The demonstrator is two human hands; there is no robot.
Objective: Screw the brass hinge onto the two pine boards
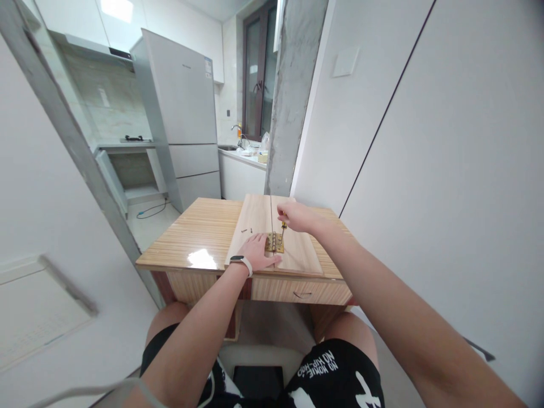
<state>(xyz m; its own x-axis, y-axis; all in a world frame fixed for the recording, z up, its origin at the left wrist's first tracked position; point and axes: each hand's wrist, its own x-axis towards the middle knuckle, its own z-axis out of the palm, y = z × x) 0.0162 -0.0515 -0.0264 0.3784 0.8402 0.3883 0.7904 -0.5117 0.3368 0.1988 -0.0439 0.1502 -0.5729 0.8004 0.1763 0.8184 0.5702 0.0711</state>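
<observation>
Two pale wooden boards (297,256) lie side by side on the desk, a narrow seam between them. A brass hinge (274,242) rests flat across that seam. My left hand (256,253) lies spread on the boards, fingers at the hinge's left leaf and thumb below it. Above the hinge's right leaf, my right hand (293,216) is closed around the handle of a screwdriver (284,225), whose shaft points down to the leaf. Whether its tip sits in a screw is too small to tell. Two small screws (244,230) lie on the left board beyond my left hand.
The wood-grain desk (199,226) has a drawer with a handle (302,294) at its front. A white wall panel (408,170) stands close on the right. Farther back are a grey fridge (187,96), a sink counter (246,170) and a cable (153,211) on the floor.
</observation>
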